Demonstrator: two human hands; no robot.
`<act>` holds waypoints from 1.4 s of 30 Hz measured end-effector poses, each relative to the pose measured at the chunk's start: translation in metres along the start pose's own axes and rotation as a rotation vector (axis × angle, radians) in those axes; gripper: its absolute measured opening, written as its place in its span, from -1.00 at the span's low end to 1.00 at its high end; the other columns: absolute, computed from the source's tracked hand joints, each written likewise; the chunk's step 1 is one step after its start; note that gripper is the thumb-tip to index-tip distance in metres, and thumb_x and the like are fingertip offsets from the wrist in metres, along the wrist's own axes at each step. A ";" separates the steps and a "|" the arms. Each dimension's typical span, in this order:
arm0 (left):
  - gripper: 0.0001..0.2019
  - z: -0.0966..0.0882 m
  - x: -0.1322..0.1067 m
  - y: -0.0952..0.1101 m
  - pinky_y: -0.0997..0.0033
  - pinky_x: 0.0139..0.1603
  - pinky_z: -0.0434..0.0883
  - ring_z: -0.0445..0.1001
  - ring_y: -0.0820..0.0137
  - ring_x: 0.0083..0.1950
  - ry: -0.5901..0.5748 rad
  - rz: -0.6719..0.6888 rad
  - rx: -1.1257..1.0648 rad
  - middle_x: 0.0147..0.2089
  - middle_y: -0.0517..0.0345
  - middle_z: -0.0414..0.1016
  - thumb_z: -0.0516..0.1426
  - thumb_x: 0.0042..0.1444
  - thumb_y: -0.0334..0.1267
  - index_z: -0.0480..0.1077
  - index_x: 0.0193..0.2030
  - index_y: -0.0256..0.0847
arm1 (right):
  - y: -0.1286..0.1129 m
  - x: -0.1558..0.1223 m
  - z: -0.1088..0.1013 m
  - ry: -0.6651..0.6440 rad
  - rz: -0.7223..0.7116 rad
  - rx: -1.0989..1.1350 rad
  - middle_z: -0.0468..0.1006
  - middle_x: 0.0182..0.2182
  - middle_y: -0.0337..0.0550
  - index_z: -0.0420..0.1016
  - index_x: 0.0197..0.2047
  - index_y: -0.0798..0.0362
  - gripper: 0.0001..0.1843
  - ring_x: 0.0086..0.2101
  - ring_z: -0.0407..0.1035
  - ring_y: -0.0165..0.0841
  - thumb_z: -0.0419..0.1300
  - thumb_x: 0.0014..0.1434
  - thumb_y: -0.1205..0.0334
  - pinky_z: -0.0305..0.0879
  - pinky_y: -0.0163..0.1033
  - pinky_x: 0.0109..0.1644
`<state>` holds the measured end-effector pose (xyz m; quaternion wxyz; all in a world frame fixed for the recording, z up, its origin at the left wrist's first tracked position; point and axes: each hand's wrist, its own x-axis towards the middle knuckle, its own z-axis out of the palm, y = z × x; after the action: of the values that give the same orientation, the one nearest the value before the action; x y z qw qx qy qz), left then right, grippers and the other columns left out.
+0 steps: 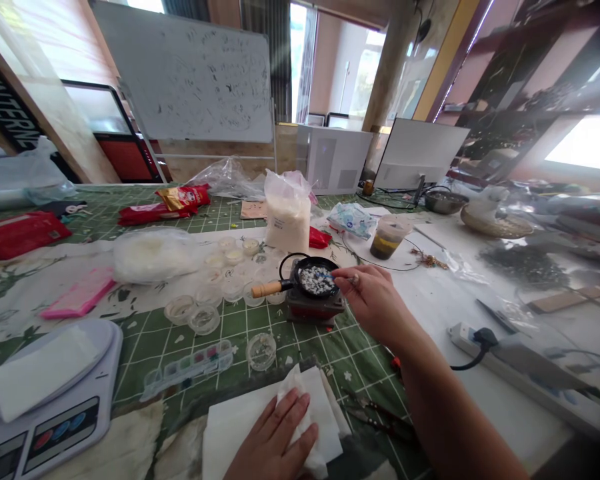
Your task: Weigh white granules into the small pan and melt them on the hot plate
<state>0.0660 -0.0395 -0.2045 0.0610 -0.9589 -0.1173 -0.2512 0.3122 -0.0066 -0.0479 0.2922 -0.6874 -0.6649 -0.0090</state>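
Observation:
My right hand (373, 297) pinches a thin stirring stick (325, 275), bluish where it shows, whose tip is in a small black pan (291, 285). White granules (314, 280) lie in the pan, its wooden handle (266, 289) pointing left. Under the pan is a small dark red heater (313, 311). My left hand (280, 437) rests flat, fingers spread, on a crumpled tissue (296, 387) over white paper sheets (230, 423). Left of the heater stand several clear round cups (204, 319), some with pale contents. One more clear cup (261, 351) sits in front.
A kitchen scale (107, 373) stands at left, near a pill organizer (190, 365) and pink block (79, 293). Scissors (375, 413) lie beneath my right forearm. Behind the pan are a bag of pale granules (287, 223) and a plastic cup (387, 239). A power strip (510, 363) runs along the right.

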 end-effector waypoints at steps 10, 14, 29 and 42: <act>-0.71 0.011 -0.004 0.003 0.37 0.07 0.38 0.32 0.28 0.19 0.077 -0.051 0.066 0.13 0.12 0.43 -0.08 0.32 -0.12 0.41 0.00 -0.06 | 0.000 -0.003 -0.008 -0.047 -0.013 -0.047 0.63 -0.24 -0.14 0.52 -0.16 0.01 -0.72 -0.13 0.41 -0.23 -0.02 0.29 0.20 0.02 0.04 0.15; -0.72 0.012 -0.005 0.003 0.36 0.11 0.35 0.28 0.28 0.22 0.074 -0.046 0.049 0.15 0.11 0.41 -0.04 0.31 -0.14 0.38 0.05 -0.06 | -0.001 -0.003 -0.008 -0.020 0.001 -0.076 0.63 -0.27 -0.15 0.53 -0.23 0.01 -0.73 -0.14 0.41 -0.22 0.00 0.28 0.19 0.00 0.06 0.16; -0.76 0.014 -0.007 0.003 0.31 0.14 0.32 0.26 0.26 0.23 0.059 -0.049 0.053 0.16 0.08 0.39 0.00 0.29 -0.15 0.38 0.00 -0.07 | -0.008 -0.007 -0.011 -0.063 -0.031 -0.029 0.63 -0.25 -0.16 0.51 -0.21 0.01 -0.75 -0.15 0.43 -0.24 0.00 0.29 0.22 -0.02 0.05 0.18; -0.66 0.000 0.003 -0.001 0.31 0.03 0.38 0.31 0.20 0.17 0.053 0.017 0.075 0.08 0.00 0.45 -0.02 0.25 0.01 0.42 -0.06 -0.13 | 0.001 -0.006 -0.013 0.031 -0.030 -0.052 0.63 -0.28 -0.16 0.51 -0.24 -0.01 -0.74 -0.18 0.44 -0.23 -0.01 0.29 0.19 0.03 0.06 0.15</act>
<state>0.0685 -0.0382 -0.2026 0.1022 -0.9499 -0.1167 -0.2714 0.3172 -0.0173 -0.0404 0.2845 -0.6846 -0.6698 -0.0414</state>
